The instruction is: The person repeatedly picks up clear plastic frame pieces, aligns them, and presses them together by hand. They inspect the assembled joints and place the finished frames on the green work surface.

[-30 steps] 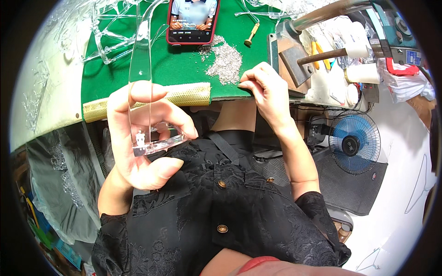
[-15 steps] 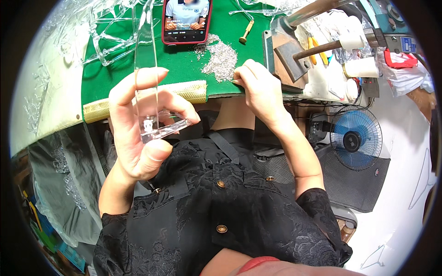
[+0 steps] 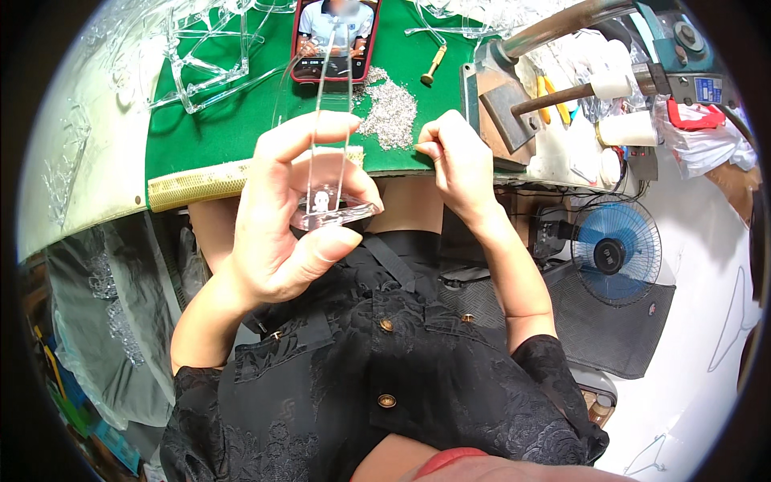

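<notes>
My left hand (image 3: 277, 225) is closed around a clear plastic eyeglass frame (image 3: 347, 212). One long transparent temple sticks up from it past my fingers, and a small whitish hinge piece shows at the corner. Over the edge of the green table mat (image 3: 265, 120), my right hand (image 3: 462, 165) has its thumb and fingers pressed together. Anything between those fingertips is hidden or too small to name. Close to it, a loose pile of tiny silvery metal parts (image 3: 389, 112) lies on the mat.
A phone (image 3: 332, 78) in a red case stands behind the pile. Several clear eyeglass frames (image 3: 197, 72) lie at the back left. A short brass tool (image 3: 434, 66) lies behind the pile, and a metal bench press (image 3: 507, 112) stands right. A blue fan (image 3: 614, 251) is below.
My left hand has moved right with the eyeglass frame, bringing the temple in front of the phone. The right hand has shifted slightly, its fingers still pressed together.
</notes>
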Available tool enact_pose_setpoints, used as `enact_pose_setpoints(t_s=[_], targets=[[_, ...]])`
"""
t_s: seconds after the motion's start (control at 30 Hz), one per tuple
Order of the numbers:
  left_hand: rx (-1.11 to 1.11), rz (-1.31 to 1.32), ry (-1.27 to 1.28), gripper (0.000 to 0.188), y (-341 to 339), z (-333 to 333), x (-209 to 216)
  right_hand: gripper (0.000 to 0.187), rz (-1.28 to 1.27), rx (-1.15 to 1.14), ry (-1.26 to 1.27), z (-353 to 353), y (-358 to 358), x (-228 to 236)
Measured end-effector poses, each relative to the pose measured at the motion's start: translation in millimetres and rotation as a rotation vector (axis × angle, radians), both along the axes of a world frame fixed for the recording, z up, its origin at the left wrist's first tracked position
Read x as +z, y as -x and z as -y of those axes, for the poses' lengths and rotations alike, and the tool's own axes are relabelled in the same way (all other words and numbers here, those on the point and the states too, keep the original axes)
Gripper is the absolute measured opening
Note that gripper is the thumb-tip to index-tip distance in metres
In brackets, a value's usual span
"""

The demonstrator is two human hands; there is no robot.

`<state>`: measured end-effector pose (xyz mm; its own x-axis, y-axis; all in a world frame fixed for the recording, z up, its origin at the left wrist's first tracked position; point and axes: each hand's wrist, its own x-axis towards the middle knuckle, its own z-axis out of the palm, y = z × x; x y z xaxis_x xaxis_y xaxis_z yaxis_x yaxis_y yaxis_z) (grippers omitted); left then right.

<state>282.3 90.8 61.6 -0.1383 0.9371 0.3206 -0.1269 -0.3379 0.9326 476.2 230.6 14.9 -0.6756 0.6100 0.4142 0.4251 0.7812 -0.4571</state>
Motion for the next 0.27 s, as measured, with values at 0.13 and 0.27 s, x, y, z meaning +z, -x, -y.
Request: enact_pose_setpoints(t_s=[0.13, 0.27], targets=[[-0.037, -0.021, -0.023, 0.086, 1.5, -0.9, -4.2, 0.012, 0.035, 0.004, -0.079, -0.1, -0.1, -3.1], [-0.089, -0.074, 0.006, 0.087, 8.0, 0.9, -8.8, 0.013, 0.068, 0.011, -0.122, -0.6, 3.6, -1.8]])
